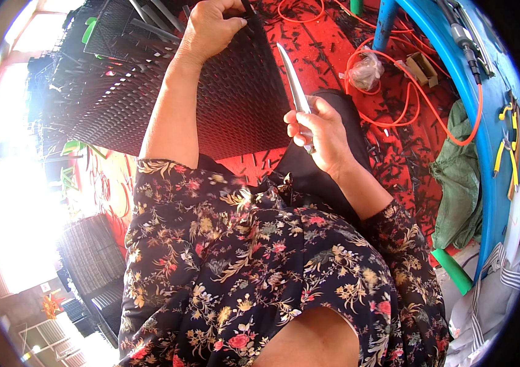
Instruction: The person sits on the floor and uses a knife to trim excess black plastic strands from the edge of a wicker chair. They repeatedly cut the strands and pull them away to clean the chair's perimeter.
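Note:
A knife [295, 78] with a pointed silver blade stands tip-up in my right hand [327, 131], whose fingers are closed round its handle. Before me leans a large black woven wicker panel [229, 104], tilted up from the red floor. My left hand [211, 30] is at the panel's upper right edge, thumb bent and fingers curled over the rim. Its fingertips are partly cut off by the top of the view. The blade points up, apart from the panel, to the right of its edge.
Short black offcuts [401, 159] litter the red floor [315, 43]. An orange hose [404, 122] loops at the right, near a clear plastic bag [367, 70] and a small cardboard box [422, 68]. A blue table [486, 122] holds yellow-handled pliers [505, 153]. A green sack [460, 177] lies below.

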The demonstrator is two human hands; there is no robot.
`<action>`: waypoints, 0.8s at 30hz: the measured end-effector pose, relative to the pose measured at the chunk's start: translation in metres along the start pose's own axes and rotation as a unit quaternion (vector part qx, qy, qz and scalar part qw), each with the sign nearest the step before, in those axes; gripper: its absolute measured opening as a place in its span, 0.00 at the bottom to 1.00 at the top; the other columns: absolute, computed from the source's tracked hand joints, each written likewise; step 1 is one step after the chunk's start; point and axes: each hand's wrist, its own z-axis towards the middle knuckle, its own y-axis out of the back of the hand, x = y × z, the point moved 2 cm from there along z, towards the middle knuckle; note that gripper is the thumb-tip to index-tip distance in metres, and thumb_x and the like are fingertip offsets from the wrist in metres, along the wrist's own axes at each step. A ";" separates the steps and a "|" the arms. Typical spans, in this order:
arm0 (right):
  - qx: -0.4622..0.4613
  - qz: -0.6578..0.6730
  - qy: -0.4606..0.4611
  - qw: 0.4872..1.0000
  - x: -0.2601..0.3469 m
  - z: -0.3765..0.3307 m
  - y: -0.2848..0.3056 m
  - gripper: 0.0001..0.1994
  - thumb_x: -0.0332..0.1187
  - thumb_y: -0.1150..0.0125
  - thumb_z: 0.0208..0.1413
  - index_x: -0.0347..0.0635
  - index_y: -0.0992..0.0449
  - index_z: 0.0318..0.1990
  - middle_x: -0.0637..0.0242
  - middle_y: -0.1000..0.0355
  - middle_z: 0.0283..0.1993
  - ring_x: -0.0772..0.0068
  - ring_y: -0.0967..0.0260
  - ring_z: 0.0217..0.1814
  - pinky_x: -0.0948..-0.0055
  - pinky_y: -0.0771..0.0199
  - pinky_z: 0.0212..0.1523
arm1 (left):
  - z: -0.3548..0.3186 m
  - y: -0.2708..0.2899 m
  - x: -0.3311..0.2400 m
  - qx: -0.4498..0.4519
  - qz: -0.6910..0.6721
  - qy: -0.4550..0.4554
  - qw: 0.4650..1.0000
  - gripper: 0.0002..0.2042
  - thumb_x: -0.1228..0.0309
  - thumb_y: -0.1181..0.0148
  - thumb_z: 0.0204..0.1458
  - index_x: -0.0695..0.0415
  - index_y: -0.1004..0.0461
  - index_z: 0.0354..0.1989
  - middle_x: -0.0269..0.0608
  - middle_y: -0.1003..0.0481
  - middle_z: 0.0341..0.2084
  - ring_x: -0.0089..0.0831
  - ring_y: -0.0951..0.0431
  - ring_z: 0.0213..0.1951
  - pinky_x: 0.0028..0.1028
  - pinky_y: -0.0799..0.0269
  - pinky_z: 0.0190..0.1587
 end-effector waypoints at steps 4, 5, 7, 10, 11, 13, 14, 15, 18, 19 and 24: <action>0.024 -0.022 0.007 0.999 0.000 0.001 0.001 0.13 0.25 0.52 0.54 0.32 0.38 0.46 0.60 0.30 0.32 0.78 0.34 0.26 0.82 0.39 0.20 | 0.000 -0.001 0.000 0.000 -0.001 0.008 1.000 0.09 0.80 0.43 0.37 0.64 0.25 0.30 0.40 0.24 0.25 0.23 0.25 0.30 0.24 0.31 0.36; 0.022 -0.023 0.005 0.999 0.001 0.001 0.001 0.13 0.25 0.52 0.54 0.32 0.38 0.46 0.60 0.30 0.32 0.78 0.34 0.26 0.82 0.39 0.20 | 0.002 -0.003 0.001 0.002 -0.001 0.013 1.000 0.09 0.80 0.43 0.37 0.64 0.25 0.31 0.40 0.24 0.25 0.23 0.25 0.30 0.24 0.31 0.36; 0.023 -0.024 0.003 0.999 0.001 0.002 0.001 0.12 0.25 0.52 0.54 0.32 0.38 0.46 0.60 0.30 0.32 0.78 0.34 0.26 0.83 0.39 0.20 | 0.003 -0.005 0.002 0.003 0.006 0.003 1.000 0.09 0.80 0.43 0.37 0.64 0.25 0.31 0.40 0.24 0.25 0.23 0.25 0.30 0.24 0.31 0.36; 0.031 -0.025 0.007 0.999 0.000 0.003 0.001 0.12 0.25 0.53 0.54 0.32 0.38 0.46 0.60 0.30 0.32 0.79 0.34 0.26 0.83 0.39 0.20 | 0.004 -0.006 0.002 0.002 0.008 0.002 1.000 0.10 0.80 0.43 0.37 0.64 0.25 0.31 0.40 0.24 0.24 0.23 0.25 0.30 0.24 0.31 0.36; 0.035 -0.027 0.013 0.999 -0.001 0.003 0.000 0.12 0.25 0.53 0.54 0.32 0.38 0.46 0.60 0.30 0.32 0.79 0.34 0.26 0.83 0.39 0.20 | 0.003 -0.006 0.001 0.002 0.006 0.004 1.000 0.10 0.80 0.43 0.37 0.64 0.25 0.31 0.40 0.24 0.24 0.23 0.25 0.30 0.24 0.31 0.36; 0.037 -0.033 0.017 0.999 0.000 0.004 0.000 0.13 0.25 0.53 0.54 0.32 0.38 0.47 0.60 0.30 0.32 0.79 0.34 0.26 0.83 0.39 0.20 | 0.003 -0.006 0.001 0.003 0.001 0.005 1.000 0.10 0.80 0.43 0.37 0.64 0.25 0.31 0.40 0.24 0.24 0.23 0.25 0.30 0.24 0.31 0.36; 0.035 -0.038 0.017 0.999 0.001 0.004 0.000 0.13 0.25 0.53 0.54 0.32 0.38 0.47 0.60 0.30 0.32 0.79 0.33 0.26 0.83 0.39 0.20 | 0.003 -0.006 0.000 0.004 -0.001 0.005 1.000 0.10 0.80 0.43 0.37 0.64 0.25 0.31 0.40 0.24 0.24 0.23 0.26 0.30 0.24 0.31 0.36; 0.034 -0.043 0.017 0.998 0.001 0.005 0.000 0.13 0.26 0.53 0.54 0.32 0.38 0.47 0.60 0.30 0.32 0.79 0.33 0.26 0.83 0.39 0.20 | 0.003 -0.006 0.000 0.004 -0.002 0.008 1.000 0.09 0.80 0.43 0.37 0.64 0.25 0.31 0.39 0.24 0.24 0.23 0.26 0.30 0.24 0.31 0.36; 0.040 -0.041 0.015 0.998 0.004 0.007 -0.001 0.13 0.26 0.53 0.54 0.31 0.38 0.47 0.61 0.30 0.32 0.79 0.33 0.26 0.84 0.39 0.20 | 0.005 -0.009 0.000 0.004 -0.002 0.014 1.000 0.09 0.80 0.43 0.37 0.64 0.25 0.31 0.39 0.24 0.24 0.23 0.26 0.29 0.24 0.31 0.35; 0.038 -0.042 0.013 0.998 0.004 0.007 -0.002 0.13 0.26 0.53 0.54 0.32 0.38 0.47 0.61 0.30 0.32 0.79 0.33 0.26 0.84 0.39 0.20 | 0.004 -0.009 0.000 0.003 -0.002 0.013 1.000 0.09 0.80 0.43 0.37 0.64 0.25 0.30 0.39 0.24 0.23 0.23 0.26 0.29 0.24 0.31 0.35; 0.031 -0.050 0.012 0.998 0.005 0.008 -0.001 0.13 0.26 0.52 0.54 0.32 0.37 0.47 0.61 0.30 0.32 0.79 0.33 0.26 0.84 0.39 0.20 | 0.005 -0.009 -0.001 0.004 0.003 0.005 1.000 0.09 0.80 0.43 0.37 0.65 0.25 0.30 0.39 0.24 0.23 0.23 0.26 0.29 0.24 0.31 0.35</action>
